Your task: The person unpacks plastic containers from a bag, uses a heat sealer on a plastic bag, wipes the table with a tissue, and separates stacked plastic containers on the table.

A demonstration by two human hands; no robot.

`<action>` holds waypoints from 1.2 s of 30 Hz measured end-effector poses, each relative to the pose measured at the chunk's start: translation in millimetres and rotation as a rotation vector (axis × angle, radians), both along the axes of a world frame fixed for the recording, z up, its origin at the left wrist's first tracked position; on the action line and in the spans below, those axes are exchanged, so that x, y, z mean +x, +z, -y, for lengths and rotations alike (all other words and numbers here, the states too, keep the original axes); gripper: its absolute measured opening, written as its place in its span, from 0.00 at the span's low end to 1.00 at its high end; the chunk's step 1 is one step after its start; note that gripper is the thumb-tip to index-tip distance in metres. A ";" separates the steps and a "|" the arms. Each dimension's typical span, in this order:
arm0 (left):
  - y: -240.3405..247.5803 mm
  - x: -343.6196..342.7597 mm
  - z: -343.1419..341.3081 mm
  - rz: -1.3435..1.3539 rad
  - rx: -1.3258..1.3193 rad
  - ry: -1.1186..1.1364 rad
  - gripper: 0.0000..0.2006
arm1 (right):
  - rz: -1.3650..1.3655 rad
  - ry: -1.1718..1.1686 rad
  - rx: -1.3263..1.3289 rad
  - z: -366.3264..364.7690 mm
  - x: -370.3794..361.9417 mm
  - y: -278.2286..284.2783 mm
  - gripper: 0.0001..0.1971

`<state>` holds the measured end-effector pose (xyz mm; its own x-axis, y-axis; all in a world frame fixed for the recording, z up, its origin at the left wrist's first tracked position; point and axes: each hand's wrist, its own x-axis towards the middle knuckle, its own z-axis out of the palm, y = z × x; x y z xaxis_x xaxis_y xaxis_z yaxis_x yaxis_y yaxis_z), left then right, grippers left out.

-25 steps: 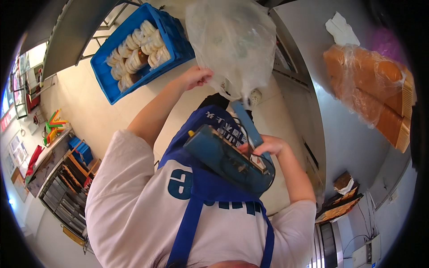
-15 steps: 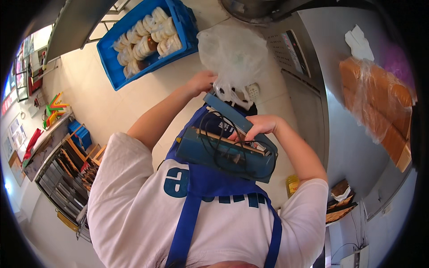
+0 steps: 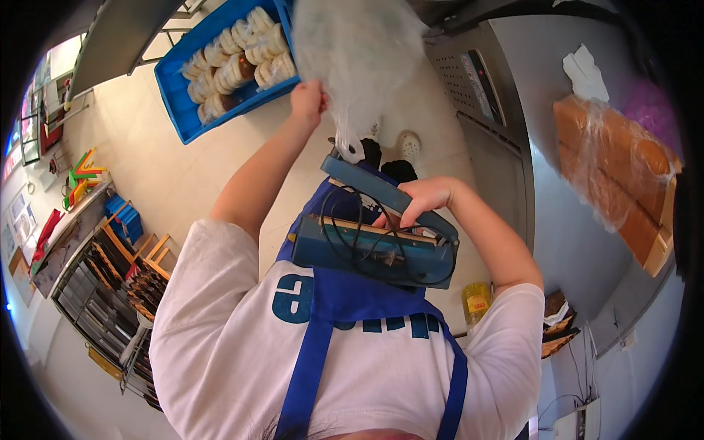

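Left hand (image 3: pixel 309 101) closed, apparently on the edge of a plastic bag (image 3: pixel 356 51); right fingers of the other hand (image 3: pixel 425 199) curled around an impulse sealer (image 3: pixel 367 268) before the apron (image 3: pixel 356 299).
It is better to keep the black cord (image 3: pixel 357 236) away from the film, and this without folds: film thin, cloudy, wrinkled; sealer long, blue, hard.

A translucent bag (image 3: pixel 359 55) billows beyond the open blue sealer (image 3: pixel 367 258).

Left arm (image 3: pixel 268 174) extends ahead of the torso (image 3: pixel 367 374), left of its midline, left grip (image 3: pixel 309 101) curled into a fist; right arm (image 3: pixel 490 239), bent at the elbow, places right grip (image 3: pixel 425 197) closer to the torso, thumb (image 3: pixel 412 211) opposing curled fingers (image 3: pixel 391 219).
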<state>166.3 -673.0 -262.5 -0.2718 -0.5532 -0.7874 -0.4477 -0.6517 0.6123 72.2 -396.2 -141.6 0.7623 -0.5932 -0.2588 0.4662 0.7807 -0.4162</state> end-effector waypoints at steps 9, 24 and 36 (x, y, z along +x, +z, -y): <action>74.9 -17.7 5.9 -0.200 0.860 -0.695 0.22 | -0.028 -0.059 0.069 -10.1 8.7 -10.7 0.17; 46.1 50.1 -20.1 -0.167 0.631 -0.587 0.30 | -0.053 -0.139 0.076 -22.7 8.4 3.8 0.17; 192.3 31.9 -121.2 -0.430 1.398 -0.494 0.49 | -0.310 -1.010 0.304 -181.2 33.9 98.4 0.31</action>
